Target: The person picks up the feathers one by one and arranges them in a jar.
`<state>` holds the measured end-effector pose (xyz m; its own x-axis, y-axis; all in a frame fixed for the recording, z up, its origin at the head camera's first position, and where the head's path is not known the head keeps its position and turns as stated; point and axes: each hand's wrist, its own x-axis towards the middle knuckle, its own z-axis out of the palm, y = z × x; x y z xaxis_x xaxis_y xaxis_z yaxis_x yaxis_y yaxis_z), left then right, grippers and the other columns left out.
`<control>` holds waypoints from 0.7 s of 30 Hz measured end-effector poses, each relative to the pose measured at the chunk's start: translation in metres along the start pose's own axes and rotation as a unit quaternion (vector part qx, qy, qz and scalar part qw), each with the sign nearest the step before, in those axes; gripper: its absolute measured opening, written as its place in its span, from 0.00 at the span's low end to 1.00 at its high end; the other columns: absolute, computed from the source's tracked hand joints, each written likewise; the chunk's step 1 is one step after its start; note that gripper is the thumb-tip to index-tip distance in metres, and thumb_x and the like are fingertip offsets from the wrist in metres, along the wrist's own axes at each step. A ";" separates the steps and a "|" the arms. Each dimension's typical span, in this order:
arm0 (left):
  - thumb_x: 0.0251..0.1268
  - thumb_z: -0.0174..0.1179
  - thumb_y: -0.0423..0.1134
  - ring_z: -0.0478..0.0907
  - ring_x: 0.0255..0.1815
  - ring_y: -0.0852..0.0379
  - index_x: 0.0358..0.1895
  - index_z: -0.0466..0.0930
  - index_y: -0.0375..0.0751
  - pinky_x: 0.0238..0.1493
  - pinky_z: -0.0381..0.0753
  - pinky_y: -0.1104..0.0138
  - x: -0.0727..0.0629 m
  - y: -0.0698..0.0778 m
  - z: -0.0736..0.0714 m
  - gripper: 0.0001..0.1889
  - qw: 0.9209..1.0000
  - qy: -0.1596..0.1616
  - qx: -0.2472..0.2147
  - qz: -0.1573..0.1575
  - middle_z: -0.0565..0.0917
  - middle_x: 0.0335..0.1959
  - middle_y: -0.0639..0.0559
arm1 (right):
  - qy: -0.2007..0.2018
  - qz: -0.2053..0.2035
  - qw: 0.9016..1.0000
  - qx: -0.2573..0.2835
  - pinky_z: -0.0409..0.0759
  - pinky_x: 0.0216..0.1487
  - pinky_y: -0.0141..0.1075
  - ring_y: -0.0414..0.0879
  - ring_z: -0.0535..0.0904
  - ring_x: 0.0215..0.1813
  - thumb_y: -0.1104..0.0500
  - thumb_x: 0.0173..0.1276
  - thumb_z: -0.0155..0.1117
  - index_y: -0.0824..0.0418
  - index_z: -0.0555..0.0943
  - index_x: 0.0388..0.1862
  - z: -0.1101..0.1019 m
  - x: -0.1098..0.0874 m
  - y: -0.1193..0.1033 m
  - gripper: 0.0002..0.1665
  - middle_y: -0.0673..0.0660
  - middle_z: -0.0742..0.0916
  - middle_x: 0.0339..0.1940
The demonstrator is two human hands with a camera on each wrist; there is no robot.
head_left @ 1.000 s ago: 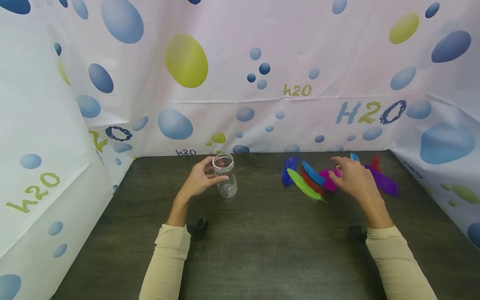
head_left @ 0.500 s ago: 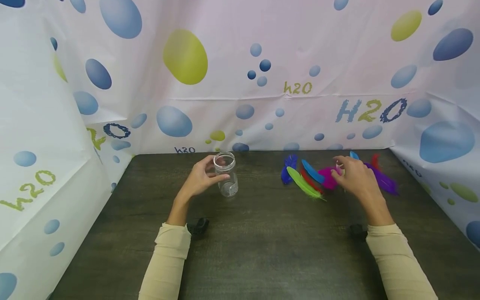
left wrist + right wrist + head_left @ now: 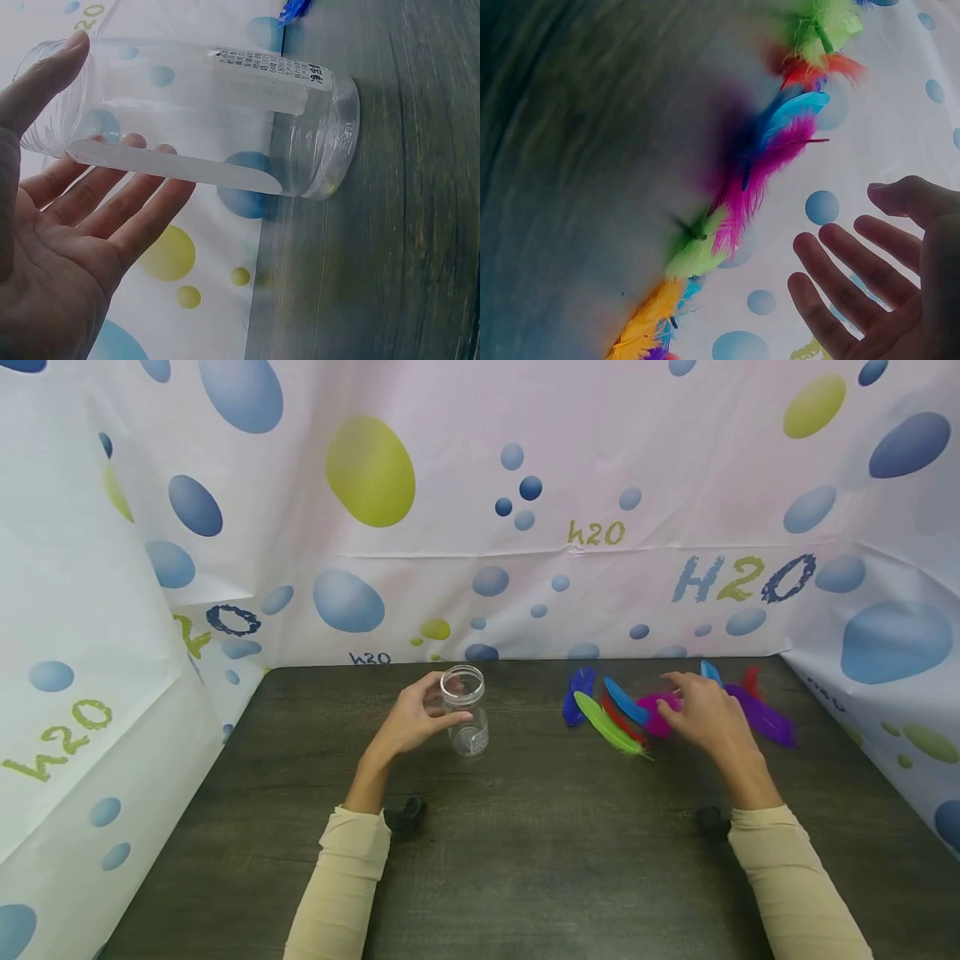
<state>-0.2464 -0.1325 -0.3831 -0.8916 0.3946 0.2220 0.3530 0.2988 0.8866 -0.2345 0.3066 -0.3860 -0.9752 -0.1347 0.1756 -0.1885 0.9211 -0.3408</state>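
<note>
A clear glass jar (image 3: 463, 693) without a lid stands upright left of the table's centre. Its threaded mouth and a printed label (image 3: 277, 69) show in the left wrist view. My left hand (image 3: 414, 718) holds it from the left, thumb on the near side and fingers on the far side. Over a row of coloured feathers hovers my right hand (image 3: 707, 714), its fingers spread and nothing in them. Nearest to it lies a magenta feather (image 3: 658, 717); a green feather (image 3: 607, 727) and a purple feather (image 3: 768, 720) lie to either side. Feathers beneath the hand are hidden.
More feathers lie along the row: a dark blue feather (image 3: 577, 697), a light blue feather (image 3: 626, 702) and a red feather (image 3: 752, 683). A white sheet with bubble prints (image 3: 450, 510) walls the dark wooden table (image 3: 525, 860) at back and sides.
My left hand and the jar have shifted slightly to the right. The right hand dipped a little and rose again over the feathers, with its fingers still empty.
</note>
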 end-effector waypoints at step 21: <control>0.62 0.73 0.28 0.81 0.63 0.40 0.65 0.74 0.29 0.61 0.84 0.53 0.006 0.005 0.020 0.29 1.000 -0.015 -0.005 0.018 0.81 0.61 0.32 | 0.003 -0.014 1.000 -0.005 0.84 0.45 0.64 0.72 0.83 0.52 0.58 0.72 0.65 0.71 0.76 0.66 0.007 0.003 -0.007 0.27 0.75 0.83 0.58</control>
<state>-0.2444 -0.1107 -0.3853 -0.8694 0.4315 0.2407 0.3809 0.2749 0.8828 -0.2372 0.2971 -0.3890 -0.9688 -0.1578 0.1912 -0.2143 0.9207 -0.3261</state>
